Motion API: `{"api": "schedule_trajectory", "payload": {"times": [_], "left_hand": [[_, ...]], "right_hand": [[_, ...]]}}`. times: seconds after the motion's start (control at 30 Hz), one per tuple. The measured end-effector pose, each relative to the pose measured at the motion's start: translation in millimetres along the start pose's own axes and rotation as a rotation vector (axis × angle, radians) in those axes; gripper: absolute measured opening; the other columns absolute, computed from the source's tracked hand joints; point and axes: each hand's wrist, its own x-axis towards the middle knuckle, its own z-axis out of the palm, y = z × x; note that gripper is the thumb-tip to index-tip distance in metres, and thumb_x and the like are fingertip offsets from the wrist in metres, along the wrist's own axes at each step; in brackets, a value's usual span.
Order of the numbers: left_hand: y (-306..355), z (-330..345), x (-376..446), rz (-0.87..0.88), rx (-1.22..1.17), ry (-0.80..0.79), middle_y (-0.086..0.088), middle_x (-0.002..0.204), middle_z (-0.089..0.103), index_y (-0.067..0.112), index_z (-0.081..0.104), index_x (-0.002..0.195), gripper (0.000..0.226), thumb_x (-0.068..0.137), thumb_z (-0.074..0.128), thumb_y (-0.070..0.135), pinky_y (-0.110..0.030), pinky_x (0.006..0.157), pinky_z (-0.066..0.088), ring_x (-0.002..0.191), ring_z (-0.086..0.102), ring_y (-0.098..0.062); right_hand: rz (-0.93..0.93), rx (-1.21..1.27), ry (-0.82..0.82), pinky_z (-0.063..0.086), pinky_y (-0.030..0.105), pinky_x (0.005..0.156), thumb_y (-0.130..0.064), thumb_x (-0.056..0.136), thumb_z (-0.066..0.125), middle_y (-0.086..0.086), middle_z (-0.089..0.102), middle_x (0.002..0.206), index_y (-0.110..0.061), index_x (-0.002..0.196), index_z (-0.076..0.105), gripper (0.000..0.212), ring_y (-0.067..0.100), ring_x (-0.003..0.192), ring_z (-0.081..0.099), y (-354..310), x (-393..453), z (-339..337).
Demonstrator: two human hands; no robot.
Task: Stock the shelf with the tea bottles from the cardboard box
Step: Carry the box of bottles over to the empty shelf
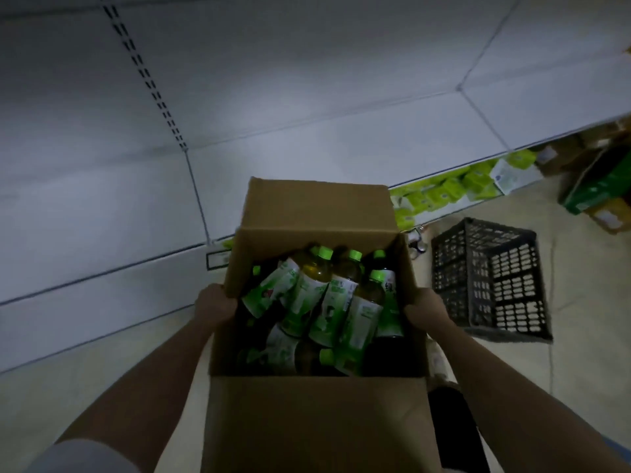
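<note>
An open brown cardboard box (317,209) hangs in front of me, its flaps folded outward. Inside lie several tea bottles (336,302) with green caps and green-white labels, piled at different angles. My left hand (215,307) grips the box's left wall at the rim. My right hand (426,314) grips the right wall in the same way. White shelf boards (102,206) run across the left and upper part of the view, bare where I can see them.
A black plastic crate (488,278) stands on the tiled floor to the right of the box. Green-and-white packages (454,189) line the bottom shelf at the right. More cartons (601,189) sit at the far right.
</note>
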Motion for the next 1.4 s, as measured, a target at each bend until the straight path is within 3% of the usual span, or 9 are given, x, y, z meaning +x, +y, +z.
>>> {"api": "schedule_trajectory", "payload": {"times": [0.23, 0.43, 0.63, 0.7, 0.8, 0.93, 1.17, 1.27, 1.4], "left_hand": [[-2, 103, 25, -0.21, -0.094, 0.157, -0.025, 0.097, 0.069, -0.003, 0.067, 0.099, 0.026, 0.084, 0.064, 0.018, -0.036, 0.072, 0.05, 0.09, 0.067, -0.038], [-20, 191, 62, -0.273, -0.139, 0.201, -0.025, 0.097, 0.069, -0.004, 0.069, 0.097, 0.026, 0.084, 0.063, 0.018, -0.035, 0.07, 0.05, 0.089, 0.068, -0.037], [-53, 231, 132, -0.21, -0.133, 0.263, -0.027, 0.103, 0.067, -0.008, 0.065, 0.103, 0.031, 0.085, 0.062, 0.016, -0.039, 0.075, 0.053, 0.093, 0.066, -0.038], [-67, 250, 153, -0.203, -0.127, 0.261, -0.027, 0.104, 0.067, -0.009, 0.063, 0.104, 0.032, 0.084, 0.063, 0.017, -0.038, 0.072, 0.052, 0.093, 0.066, -0.038], [-87, 280, 176, -0.157, -0.127, 0.313, -0.028, 0.105, 0.067, -0.009, 0.064, 0.102, 0.031, 0.084, 0.063, 0.016, -0.038, 0.073, 0.051, 0.095, 0.066, -0.039], [-115, 314, 182, -0.214, -0.141, 0.331, -0.025, 0.1, 0.068, -0.006, 0.066, 0.099, 0.029, 0.084, 0.062, 0.018, -0.035, 0.071, 0.048, 0.094, 0.066, -0.038], [-158, 388, 250, -0.33, -0.186, 0.325, -0.017, 0.082, 0.064, 0.0, 0.07, 0.098, 0.025, 0.084, 0.064, 0.02, -0.031, 0.065, 0.043, 0.083, 0.066, -0.036], [-174, 432, 281, -0.364, -0.178, 0.358, -0.018, 0.082, 0.066, -0.001, 0.07, 0.099, 0.024, 0.084, 0.065, 0.017, -0.03, 0.063, 0.043, 0.077, 0.066, -0.035], [-183, 480, 295, -0.354, -0.201, 0.489, -0.009, 0.071, 0.06, 0.002, 0.068, 0.092, 0.015, 0.079, 0.064, 0.005, -0.018, 0.044, 0.031, 0.047, 0.043, -0.005]], "right_hand": [[-0.274, -0.182, -0.053, 0.05, 0.04, 0.079, -0.01, 0.086, 0.06, 0.029, 0.063, 0.112, 0.012, 0.11, 0.058, 0.032, 0.04, 0.105, 0.062, 23, 130, 9], [-0.458, -0.319, -0.032, 0.049, 0.04, 0.083, -0.015, 0.087, 0.059, 0.031, 0.065, 0.112, 0.01, 0.107, 0.064, 0.033, 0.041, 0.106, 0.063, 35, 210, 49], [-0.439, -0.291, -0.023, 0.039, 0.032, 0.064, -0.016, 0.086, 0.059, 0.028, 0.066, 0.108, 0.008, 0.1, 0.064, 0.028, 0.038, 0.101, 0.064, 63, 268, 128], [-0.479, -0.285, -0.034, 0.04, 0.034, 0.067, -0.019, 0.087, 0.058, 0.029, 0.065, 0.104, 0.009, 0.101, 0.064, 0.032, 0.04, 0.104, 0.063, 72, 286, 152], [-0.522, -0.294, 0.007, 0.04, 0.033, 0.075, -0.041, 0.077, 0.05, 0.028, 0.064, 0.115, 0.007, 0.112, 0.063, 0.06, 0.04, 0.11, 0.061, 84, 304, 178], [-0.478, -0.268, -0.007, 0.041, 0.032, 0.074, -0.022, 0.091, 0.055, 0.028, 0.065, 0.116, 0.009, 0.109, 0.064, 0.037, 0.04, 0.107, 0.062, 97, 319, 212], [-0.362, -0.275, -0.08, 0.046, 0.032, 0.077, -0.012, 0.087, 0.06, 0.026, 0.065, 0.112, 0.01, 0.109, 0.063, 0.031, 0.037, 0.108, 0.062, 104, 386, 285], [-0.319, -0.308, -0.094, 0.043, 0.035, 0.097, -0.015, 0.092, 0.057, 0.022, 0.056, 0.128, 0.006, 0.126, 0.051, 0.04, 0.035, 0.121, 0.053, 108, 419, 321], [-0.351, -0.296, 0.053, 0.02, 0.019, 0.068, -0.016, 0.094, 0.054, 0.017, 0.064, 0.115, 0.002, 0.111, 0.062, 0.026, 0.032, 0.111, 0.058, 116, 444, 351]]}}
